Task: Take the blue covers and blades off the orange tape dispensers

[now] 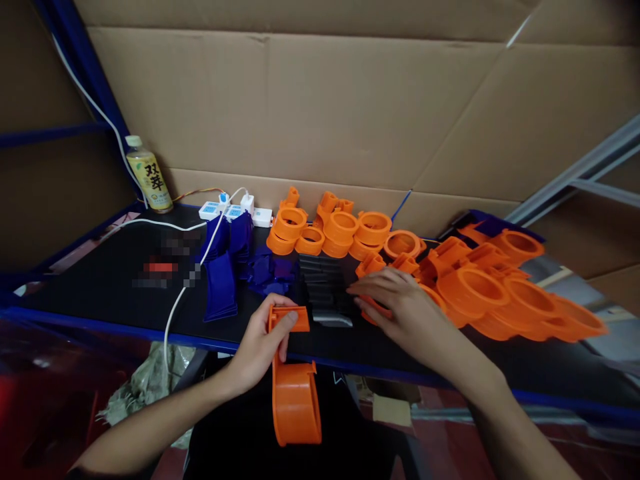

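Note:
My left hand [265, 343] is closed around the handle end of an orange plastic tape dispenser [296, 407], thumb on top. Its round ring hangs below, in front of the table edge. My right hand [387, 300] is over the table with fingers stretched out, holding nothing that I can see. Its fingertips are at the right side of a stack of black strips [325, 287], and the hand partly covers an orange ring part behind it. Dark blue plastic pieces [270, 272] lie left of the strips.
Orange dispensers [340, 230] stand along the back, and more are heaped at the right [480, 287]. Thin blue plates [221, 287] are stacked at the left. A white cable [173, 313] runs from a power strip [235, 212] over the front edge. A drink bottle [149, 175] stands back left.

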`<state>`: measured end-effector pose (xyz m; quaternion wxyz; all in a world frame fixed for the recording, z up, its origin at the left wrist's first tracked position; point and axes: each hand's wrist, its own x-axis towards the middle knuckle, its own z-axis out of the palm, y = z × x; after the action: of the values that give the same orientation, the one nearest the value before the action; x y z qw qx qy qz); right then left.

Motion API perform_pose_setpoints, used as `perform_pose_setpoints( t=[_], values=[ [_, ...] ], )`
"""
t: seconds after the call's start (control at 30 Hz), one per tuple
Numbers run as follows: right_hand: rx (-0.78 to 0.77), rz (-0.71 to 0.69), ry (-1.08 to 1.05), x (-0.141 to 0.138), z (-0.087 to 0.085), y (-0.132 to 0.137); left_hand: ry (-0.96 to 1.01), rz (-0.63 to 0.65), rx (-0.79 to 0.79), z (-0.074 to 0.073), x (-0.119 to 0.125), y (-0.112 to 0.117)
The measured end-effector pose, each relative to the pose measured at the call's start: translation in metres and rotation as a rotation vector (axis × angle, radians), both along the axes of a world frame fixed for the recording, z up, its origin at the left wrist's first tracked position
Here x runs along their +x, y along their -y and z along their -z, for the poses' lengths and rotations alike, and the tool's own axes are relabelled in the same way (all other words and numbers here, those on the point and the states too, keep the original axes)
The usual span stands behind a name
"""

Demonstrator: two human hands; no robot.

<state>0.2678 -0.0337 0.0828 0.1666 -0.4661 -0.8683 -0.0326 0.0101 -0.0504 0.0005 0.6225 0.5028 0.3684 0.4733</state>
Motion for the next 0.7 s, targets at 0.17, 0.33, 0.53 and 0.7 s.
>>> perform_pose_setpoints(
  t=[0.17,0.33,0.53,0.7],
  values=[
    [-0.216,-0.118,-0.111,-0.041,-0.014,0.059,0.186,-0.108,-0.017,0.001,0.007,0.006],
    [-0.301,-0.095,-0.116,-0.055,-0.022,0.081,0.385,-0.108,0.004,-0.002,0.013,0.009],
    [0.200,0.267,0.026,0.062,-0.098,-0.016,0.427,-0.013,0.098,0.002,0.011,0.005],
    [0.108,0.602,0.062,0.184,-0.129,-0.137,0.305,0.072,0.103,0.009,0.009,0.003]
  ],
)
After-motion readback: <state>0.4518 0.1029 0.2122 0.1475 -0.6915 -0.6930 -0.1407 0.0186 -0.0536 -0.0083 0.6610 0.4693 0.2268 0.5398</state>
